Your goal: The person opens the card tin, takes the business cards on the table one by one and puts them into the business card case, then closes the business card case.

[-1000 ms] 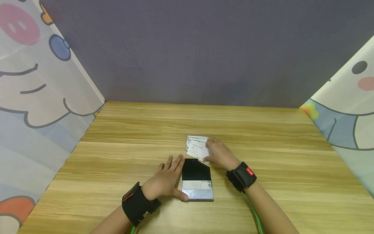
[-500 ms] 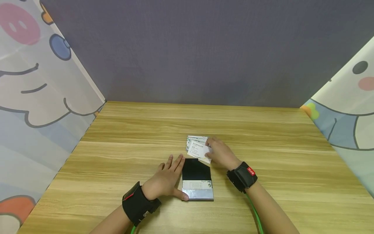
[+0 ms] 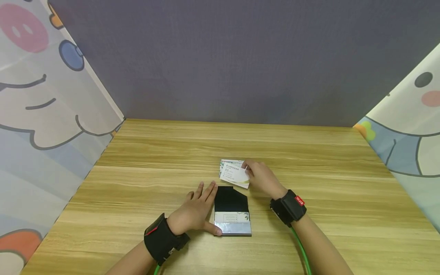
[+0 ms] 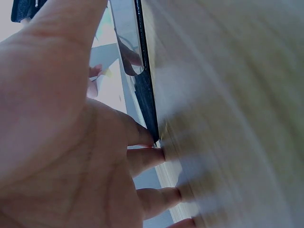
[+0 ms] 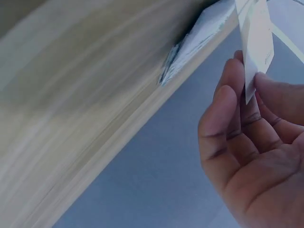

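A black card case [image 3: 231,198] lies open on the wooden table, its flap folded away and a printed card [image 3: 232,217] showing above its silvery front. My left hand [image 3: 195,210] rests along the case's left side with fingers spread, the thumb on the lower left corner. Beyond the case, my right hand [image 3: 264,178] pinches a white business card [image 5: 259,42] between thumb and fingers, its end raised off the table in the right wrist view. Beneath it lies a small stack of business cards [image 5: 204,35] with leaf-patterned edges.
The wooden table [image 3: 154,152] ends at a dark grey panel [image 3: 220,61] at the back. Cartoon-printed sheets [image 3: 68,107] stand along both sides. A green cable [image 3: 301,248] runs from each wristband along the forearm.
My right hand has lifted a business card from the pile, shifting it slightly up and to the right. The left hand and the card case have stayed in place.
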`<state>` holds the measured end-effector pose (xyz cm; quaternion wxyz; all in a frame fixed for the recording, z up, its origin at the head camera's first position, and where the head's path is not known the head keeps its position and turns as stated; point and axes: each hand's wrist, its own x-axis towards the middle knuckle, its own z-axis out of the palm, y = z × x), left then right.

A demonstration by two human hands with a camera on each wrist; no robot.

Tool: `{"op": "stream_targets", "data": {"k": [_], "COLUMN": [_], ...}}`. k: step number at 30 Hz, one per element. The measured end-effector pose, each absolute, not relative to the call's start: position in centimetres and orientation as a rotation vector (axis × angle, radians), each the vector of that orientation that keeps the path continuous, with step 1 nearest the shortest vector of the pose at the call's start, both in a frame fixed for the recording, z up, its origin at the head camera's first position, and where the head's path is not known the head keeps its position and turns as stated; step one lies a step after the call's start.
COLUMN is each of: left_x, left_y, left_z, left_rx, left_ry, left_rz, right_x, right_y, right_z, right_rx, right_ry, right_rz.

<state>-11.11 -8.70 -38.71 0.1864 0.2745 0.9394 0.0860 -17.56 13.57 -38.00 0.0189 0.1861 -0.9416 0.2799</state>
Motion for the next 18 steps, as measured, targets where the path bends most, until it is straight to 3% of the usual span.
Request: {"op": "stream_targets", "data": {"k": [18], "left_x": [-11.0], "left_y": [-8.7], "left_z": [-38.7], "left_rx": [0.784], "left_ry": [2.659], "left_rz": [0.249], "right_x": [-16.5], "right_y": [13.5], "right_z": [-37.3], "right_rx": [0.997], "right_ry": [-2.986], "right_rz": [0.989]}}
